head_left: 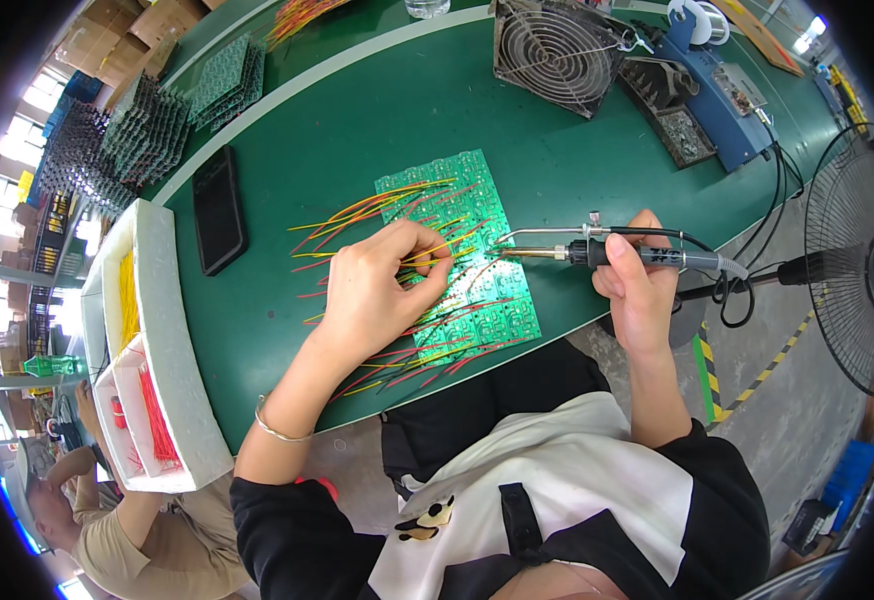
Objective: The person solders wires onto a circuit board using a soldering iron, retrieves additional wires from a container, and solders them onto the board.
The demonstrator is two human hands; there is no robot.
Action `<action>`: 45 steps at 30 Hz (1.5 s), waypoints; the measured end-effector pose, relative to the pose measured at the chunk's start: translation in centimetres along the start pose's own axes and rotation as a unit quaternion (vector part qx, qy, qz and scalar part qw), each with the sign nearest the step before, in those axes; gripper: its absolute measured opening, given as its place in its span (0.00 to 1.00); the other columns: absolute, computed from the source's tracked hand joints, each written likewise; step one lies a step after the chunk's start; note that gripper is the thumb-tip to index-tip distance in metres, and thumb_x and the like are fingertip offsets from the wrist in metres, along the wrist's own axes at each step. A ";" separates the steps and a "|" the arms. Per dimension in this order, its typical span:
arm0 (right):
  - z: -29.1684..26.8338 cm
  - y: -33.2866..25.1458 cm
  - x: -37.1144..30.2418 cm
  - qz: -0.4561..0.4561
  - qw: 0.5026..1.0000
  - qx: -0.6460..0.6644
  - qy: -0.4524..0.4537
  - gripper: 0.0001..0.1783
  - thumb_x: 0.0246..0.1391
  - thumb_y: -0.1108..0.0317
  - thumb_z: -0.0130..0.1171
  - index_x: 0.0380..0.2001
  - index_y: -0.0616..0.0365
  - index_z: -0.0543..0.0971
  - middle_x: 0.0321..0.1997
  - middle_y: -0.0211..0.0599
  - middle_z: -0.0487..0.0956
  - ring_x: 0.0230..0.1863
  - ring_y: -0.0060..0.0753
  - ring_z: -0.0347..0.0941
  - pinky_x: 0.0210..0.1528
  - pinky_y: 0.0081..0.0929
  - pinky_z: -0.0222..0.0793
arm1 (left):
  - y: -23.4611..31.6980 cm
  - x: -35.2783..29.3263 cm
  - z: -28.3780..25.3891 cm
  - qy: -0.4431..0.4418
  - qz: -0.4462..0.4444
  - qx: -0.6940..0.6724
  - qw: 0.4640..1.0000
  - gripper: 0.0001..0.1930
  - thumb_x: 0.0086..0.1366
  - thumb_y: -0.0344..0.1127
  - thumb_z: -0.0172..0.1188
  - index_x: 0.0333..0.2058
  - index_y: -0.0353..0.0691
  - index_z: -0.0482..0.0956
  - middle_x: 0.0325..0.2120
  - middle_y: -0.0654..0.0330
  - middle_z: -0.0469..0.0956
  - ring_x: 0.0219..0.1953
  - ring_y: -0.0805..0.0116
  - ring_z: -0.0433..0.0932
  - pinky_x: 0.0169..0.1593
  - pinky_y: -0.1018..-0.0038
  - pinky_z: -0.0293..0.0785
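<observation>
A green panel of small circuit boards (505, 298) lies on the green bench, with red, yellow and black wires (357, 210) sticking out over its left side. My left hand (372, 285) is over the wires at the panel's left, thumb and forefinger pinched on a yellow wire (465, 240). From the right, my right hand (642, 285) grips a soldering iron (585, 253) by its black handle. A thin metal feed tube (537, 231) runs along the iron. Both tips are at the middle of the panel, close to the wire's end; whether they touch is too small to tell.
A white foam box (192, 370) with yellow and red wires and a black phone (219, 210) lie left. A square fan (557, 50) and blue solder feeder (712, 95) stand behind. A pedestal fan (862, 265) is right. Another person (147, 540) sits lower left.
</observation>
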State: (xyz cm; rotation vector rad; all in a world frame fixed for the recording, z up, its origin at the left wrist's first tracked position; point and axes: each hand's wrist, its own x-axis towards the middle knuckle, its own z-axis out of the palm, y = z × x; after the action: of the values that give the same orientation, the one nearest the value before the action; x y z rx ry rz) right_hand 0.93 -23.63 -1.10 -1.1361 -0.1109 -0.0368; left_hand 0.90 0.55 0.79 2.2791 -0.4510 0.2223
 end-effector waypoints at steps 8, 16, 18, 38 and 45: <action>0.0 0.0 -0.1 0.010 1.000 -0.023 0.003 0.12 0.54 0.68 0.52 0.23 0.51 0.60 0.18 0.19 0.58 0.15 0.07 0.48 0.16 0.11 0.42 | 0.4 0.0 0.0 0.015 -0.030 -0.002 0.999 0.04 0.50 0.25 0.60 0.26 0.35 0.75 0.19 0.65 0.73 0.21 0.84 0.68 0.23 0.85 0.63; 0.2 0.1 0.0 -0.003 1.000 -0.011 0.009 0.11 0.53 0.69 0.55 0.24 0.55 0.63 0.16 0.21 0.60 0.14 0.07 0.48 0.14 0.11 0.42 | 0.0 -0.2 0.4 0.005 -0.011 0.010 1.000 0.04 0.50 0.25 0.60 0.26 0.35 0.75 0.20 0.64 0.74 0.21 0.83 0.69 0.23 0.84 0.64; 0.1 0.1 0.0 -0.002 1.000 -0.012 0.007 0.11 0.53 0.70 0.54 0.24 0.55 0.63 0.16 0.21 0.60 0.14 0.07 0.48 0.14 0.11 0.42 | 0.0 -0.2 0.3 0.005 -0.008 0.016 1.000 0.04 0.50 0.25 0.60 0.26 0.35 0.75 0.20 0.63 0.75 0.21 0.82 0.70 0.23 0.84 0.65; -0.1 0.4 0.0 -0.003 1.000 -0.003 -0.008 0.10 0.54 0.70 0.54 0.25 0.56 0.63 0.17 0.21 0.60 0.14 0.07 0.48 0.14 0.12 0.42 | 0.1 -0.1 0.4 0.017 0.000 0.028 0.999 0.04 0.48 0.27 0.61 0.25 0.36 0.75 0.19 0.61 0.75 0.19 0.76 0.73 0.25 0.81 0.68; 0.0 0.2 -0.1 -0.004 1.000 -0.003 -0.005 0.10 0.54 0.70 0.54 0.25 0.56 0.63 0.17 0.21 0.60 0.14 0.07 0.48 0.14 0.12 0.41 | 0.2 -0.1 0.3 0.014 -0.003 0.024 1.000 0.04 0.48 0.26 0.61 0.24 0.36 0.76 0.18 0.61 0.74 0.18 0.77 0.71 0.24 0.81 0.67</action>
State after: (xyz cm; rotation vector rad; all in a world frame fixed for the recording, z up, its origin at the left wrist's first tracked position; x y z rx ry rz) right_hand 0.87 -23.53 -1.32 -1.1418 -0.1231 -0.0383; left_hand 0.69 0.23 0.72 2.3207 -0.4294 0.2647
